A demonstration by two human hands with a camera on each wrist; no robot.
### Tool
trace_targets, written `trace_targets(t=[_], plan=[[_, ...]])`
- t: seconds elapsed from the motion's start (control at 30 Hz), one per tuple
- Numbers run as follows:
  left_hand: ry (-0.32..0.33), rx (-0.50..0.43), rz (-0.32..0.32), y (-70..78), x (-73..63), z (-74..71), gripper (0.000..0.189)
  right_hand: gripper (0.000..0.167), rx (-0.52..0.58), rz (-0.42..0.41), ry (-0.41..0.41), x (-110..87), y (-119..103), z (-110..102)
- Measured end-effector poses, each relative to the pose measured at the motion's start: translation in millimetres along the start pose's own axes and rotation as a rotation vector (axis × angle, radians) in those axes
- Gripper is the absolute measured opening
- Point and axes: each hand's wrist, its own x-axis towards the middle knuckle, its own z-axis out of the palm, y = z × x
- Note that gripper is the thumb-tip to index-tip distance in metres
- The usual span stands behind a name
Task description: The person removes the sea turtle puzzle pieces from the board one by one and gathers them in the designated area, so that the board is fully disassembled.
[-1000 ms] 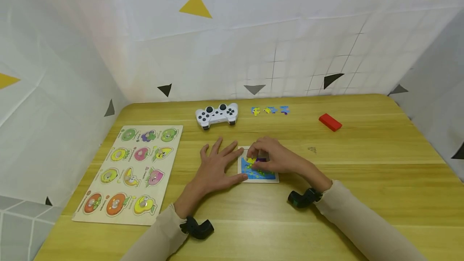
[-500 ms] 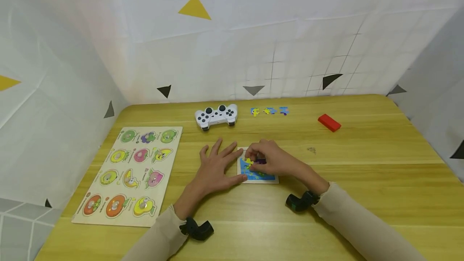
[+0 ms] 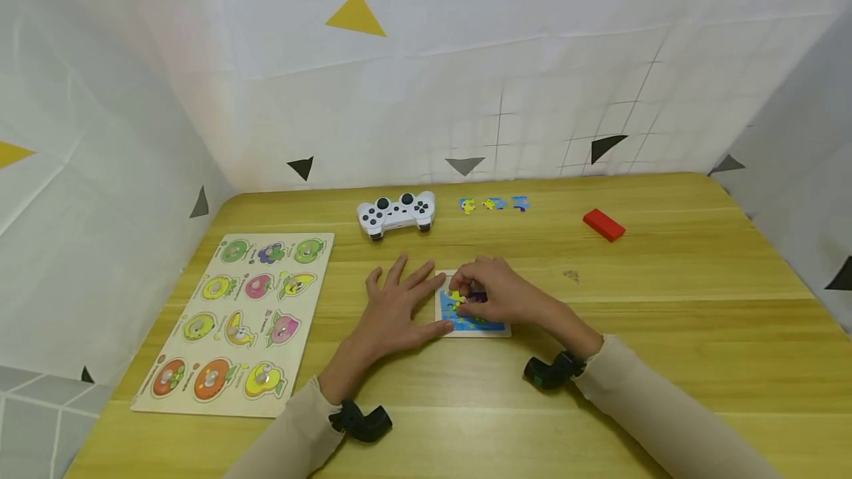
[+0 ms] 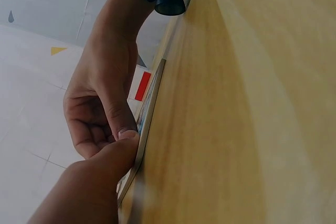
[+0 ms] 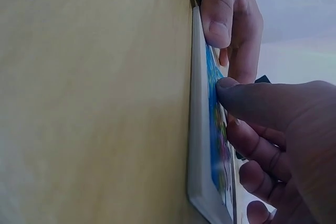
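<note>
A small jigsaw puzzle in a pale frame [image 3: 492, 334] lies flat on the table, its picture blue with yellow and purple. My left hand [image 3: 394, 309] is spread flat at its left side, thumb and fingertips on the frame's edge. Over the picture, my right hand [image 3: 502, 290] has curled fingers and pinches a yellow puzzle piece [image 3: 457, 294] low against the puzzle. In the right wrist view, the right thumb [image 5: 236, 94] rests right at the blue picture, and the left thumb [image 5: 218, 32] touches the frame's far end. The right hand hides part of the picture.
Several loose puzzle pieces [image 3: 495, 204] lie near the table's back edge. Left of them is a white game controller [image 3: 396, 214]. A red block [image 3: 604, 225] sits at the back right, and a wooden fruit knob puzzle board [image 3: 246, 309] covers the left side.
The right thumb and fingers have shifted slightly left over the puzzle, keeping close to the yellow piece. My left hand stays in place; the whole head view has shifted a little.
</note>
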Motion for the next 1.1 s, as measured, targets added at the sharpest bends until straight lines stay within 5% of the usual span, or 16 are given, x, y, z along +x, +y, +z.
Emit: trace_targets(t=[1.1], plan=[[-0.003, 0.000, -0.004, -1.9, -0.1, 2.6, 0.078, 0.021, -0.021, -0.036, -0.001, 0.9, -0.2, 1.7]])
